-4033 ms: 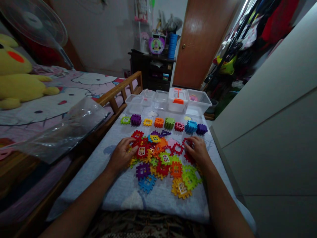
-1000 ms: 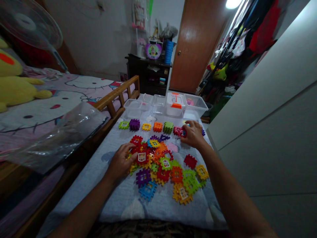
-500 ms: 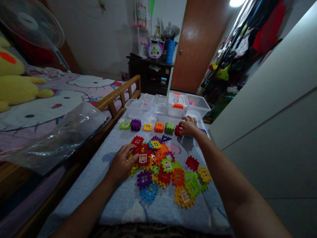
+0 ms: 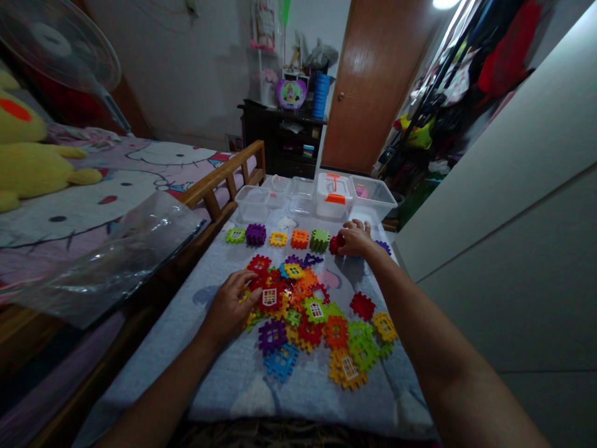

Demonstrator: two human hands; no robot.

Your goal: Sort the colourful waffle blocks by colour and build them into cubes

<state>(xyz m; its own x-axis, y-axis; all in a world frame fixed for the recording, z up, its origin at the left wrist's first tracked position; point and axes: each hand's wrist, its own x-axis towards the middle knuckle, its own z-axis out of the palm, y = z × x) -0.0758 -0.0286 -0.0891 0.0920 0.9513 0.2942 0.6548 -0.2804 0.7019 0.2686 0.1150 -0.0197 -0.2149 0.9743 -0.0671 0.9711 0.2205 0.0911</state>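
Observation:
A loose pile of notched plastic building tiles in several colours, some with window grids, covers the middle of the table, among them a red tile with a white grid. My left hand lies at the pile's left edge, fingers stretched out and touching tiles. Farther back runs a row of sorted tiles: lime green, a purple stack, yellow, orange and a green stack. At the row's right part, my right hand pinches a red tile with thumb and forefinger; its other fingers are raised, and the palm side is hidden.
Behind the row stand clear plastic boxes and a lidded box with orange handles. A wooden bed rail borders the table's left side, with a clear plastic bag beside it. A pale cabinet stands at right.
My right hand has shifted very slightly at the red tiles, so less red shows beside its fingers. My left hand stays in place on the pile.

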